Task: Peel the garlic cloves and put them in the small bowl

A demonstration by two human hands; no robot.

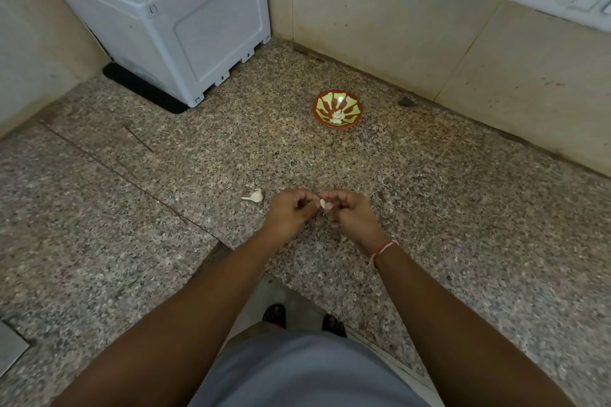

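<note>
I see both hands meet near the worktop's (429,208) front edge: my left hand (291,211) and right hand (350,211) pinch one clove (323,203) between curled fingers. Another clove (254,196) lies just left. The bowl (337,108), holding peeled cloves, sits toward the back wall.

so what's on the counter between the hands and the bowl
Nothing: in the head view only bare counter lies between the hands and the bowl.
</note>
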